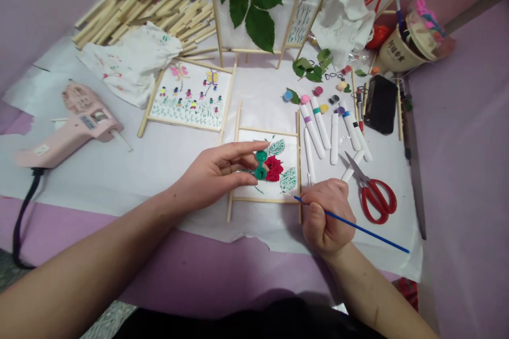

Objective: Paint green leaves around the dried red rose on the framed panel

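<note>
Between the thumb and fingers of my left hand (222, 172) is a small green paint pot (260, 171) with its lid flipped up. Below it lies a small wooden-framed picture (268, 190) with a red rose (273, 169) and green drawn leaves. My right hand (331, 213) is closed around a thin blue paintbrush (366, 231). The brush tip points left over the picture's lower right, near a green leaf; whether it touches the paper I cannot tell. Part of the picture's left side is hidden behind my left hand.
White markers (318, 127) and loose paint pots lie right of the picture, beside red-handled scissors (377, 198) and a black phone (380, 104). A pink glue gun (79, 127) rests at left. Behind are another framed picture (191, 96), wooden sticks (131, 16) and upright leaf frames (254, 5).
</note>
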Tool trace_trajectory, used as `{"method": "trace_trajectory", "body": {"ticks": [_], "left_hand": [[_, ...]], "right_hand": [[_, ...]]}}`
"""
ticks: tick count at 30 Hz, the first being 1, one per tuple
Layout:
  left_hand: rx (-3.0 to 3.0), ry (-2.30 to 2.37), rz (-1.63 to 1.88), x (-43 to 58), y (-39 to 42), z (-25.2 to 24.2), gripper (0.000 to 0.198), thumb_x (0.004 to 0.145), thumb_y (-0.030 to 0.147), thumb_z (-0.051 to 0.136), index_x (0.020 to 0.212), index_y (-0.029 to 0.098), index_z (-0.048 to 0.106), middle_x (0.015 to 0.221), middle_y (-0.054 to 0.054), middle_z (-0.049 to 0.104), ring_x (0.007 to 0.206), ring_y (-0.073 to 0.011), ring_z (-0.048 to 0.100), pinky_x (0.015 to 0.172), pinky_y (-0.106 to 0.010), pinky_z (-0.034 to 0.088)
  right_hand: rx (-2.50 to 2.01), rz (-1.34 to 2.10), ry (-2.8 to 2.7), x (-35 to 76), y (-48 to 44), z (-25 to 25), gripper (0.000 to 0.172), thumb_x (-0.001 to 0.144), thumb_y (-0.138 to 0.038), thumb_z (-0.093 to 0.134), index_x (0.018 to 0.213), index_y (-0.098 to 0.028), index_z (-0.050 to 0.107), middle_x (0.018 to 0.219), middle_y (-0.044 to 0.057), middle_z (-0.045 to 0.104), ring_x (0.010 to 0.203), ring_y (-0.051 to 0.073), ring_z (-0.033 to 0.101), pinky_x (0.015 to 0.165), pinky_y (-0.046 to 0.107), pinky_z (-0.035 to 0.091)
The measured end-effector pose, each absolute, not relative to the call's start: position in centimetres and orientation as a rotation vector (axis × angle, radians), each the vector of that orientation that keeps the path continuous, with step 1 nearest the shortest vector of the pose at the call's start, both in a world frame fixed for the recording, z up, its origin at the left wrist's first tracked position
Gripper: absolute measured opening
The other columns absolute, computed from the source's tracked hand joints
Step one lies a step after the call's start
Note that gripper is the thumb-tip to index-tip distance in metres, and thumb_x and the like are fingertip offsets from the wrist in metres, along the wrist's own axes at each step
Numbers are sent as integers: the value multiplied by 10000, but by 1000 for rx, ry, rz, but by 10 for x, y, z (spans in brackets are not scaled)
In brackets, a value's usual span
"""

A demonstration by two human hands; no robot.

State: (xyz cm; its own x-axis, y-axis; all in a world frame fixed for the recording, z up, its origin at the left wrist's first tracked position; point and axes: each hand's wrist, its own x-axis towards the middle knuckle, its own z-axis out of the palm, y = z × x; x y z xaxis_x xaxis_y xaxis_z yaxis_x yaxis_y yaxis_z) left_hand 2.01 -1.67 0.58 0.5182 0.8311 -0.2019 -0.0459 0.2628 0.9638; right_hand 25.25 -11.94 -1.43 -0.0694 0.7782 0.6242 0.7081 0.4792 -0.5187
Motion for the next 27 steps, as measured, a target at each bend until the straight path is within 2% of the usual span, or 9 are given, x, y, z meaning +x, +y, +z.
{"method": "trace_trajectory", "body": {"ticks": [10, 27], "left_hand": [[1192, 869, 672, 21, -17, 5, 542, 735, 192, 852, 1269, 256, 780, 965, -22, 708, 1003, -206, 720, 1006, -404, 616], [1198, 863, 670, 21, -17, 5, 541, 738, 193, 857, 1268, 261, 779, 971, -19, 708, 1006, -199, 719, 993, -380, 622]], "right_hand": [[-1254, 123, -1844, 250, -120, -17, 154, 963, -157, 474, 882, -228, 584, 728, -15, 638, 663, 165, 578, 750, 404, 374], [-1251, 124, -1833, 248, -120, -14, 142, 947, -134, 488, 899, -224, 587, 738, -14, 655, 666, 167, 589, 743, 402, 383]]}}
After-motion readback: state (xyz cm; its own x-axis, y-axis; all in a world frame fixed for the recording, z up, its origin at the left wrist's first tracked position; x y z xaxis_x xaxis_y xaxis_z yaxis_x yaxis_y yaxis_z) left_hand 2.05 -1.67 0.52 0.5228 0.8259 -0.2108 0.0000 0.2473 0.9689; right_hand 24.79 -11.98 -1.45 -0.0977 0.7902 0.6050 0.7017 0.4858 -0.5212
